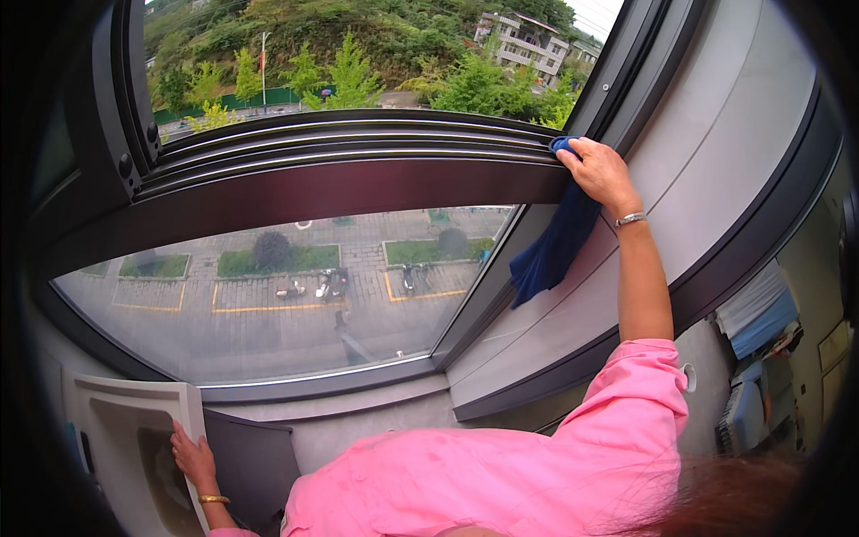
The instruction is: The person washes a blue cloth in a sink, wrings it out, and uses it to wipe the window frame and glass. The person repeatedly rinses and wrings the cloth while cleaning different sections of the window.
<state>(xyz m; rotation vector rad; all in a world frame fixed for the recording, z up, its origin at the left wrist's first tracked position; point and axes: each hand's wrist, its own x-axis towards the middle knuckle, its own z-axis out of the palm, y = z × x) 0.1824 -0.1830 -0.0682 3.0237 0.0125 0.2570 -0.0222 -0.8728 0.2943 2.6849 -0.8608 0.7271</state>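
Note:
My right hand [599,171] grips a dark blue cloth [560,235] at the right end of the sliding window's sill track [362,144]. Part of the cloth is bunched under my fingers on the rails, and the rest hangs down over the frame and the side wall. The track's dark metal channels run left from there to the upright sash frame [124,107]. At the lower left, my left hand [193,453] rests on the rim of a pale sink [191,409], fingers spread over its inner edge, with nothing visible in it.
Below the track is a fixed glass pane [302,315], with a paved parking area seen through it. A dark cabinet side [245,450] stands beside the sink. On the right are a pale wall panel [711,134] and, beyond a dark frame, hanging towels [758,309].

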